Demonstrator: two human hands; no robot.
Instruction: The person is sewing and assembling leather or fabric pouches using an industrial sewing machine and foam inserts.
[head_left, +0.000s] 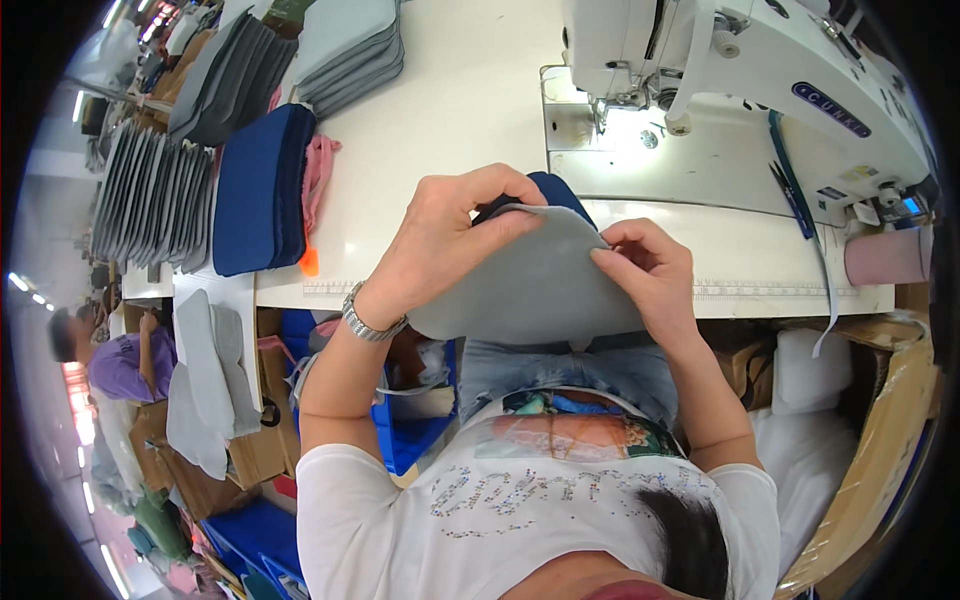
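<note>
Between my hands is a grey flat padded fabric panel (540, 285) with rounded corners, held above the table's front edge. A navy fabric piece (562, 190) shows behind its top edge. My left hand (445, 230) pinches the upper left part of the layers between thumb and fingers. On the upper right edge, my right hand (655, 275) grips the grey panel the same way. How the two layers meet under my fingers is partly hidden. A white sewing machine (740, 70) stands just beyond my right hand, its lamp lighting the needle area.
Navy panels (262, 190), pink cloth (320, 175) and grey panel stacks (350, 50) lie to the left. Scissors (792, 185) and a pink cylinder (888, 257) sit at right. A cardboard box (880, 430) stands below. Another person in purple (130, 365) is far left.
</note>
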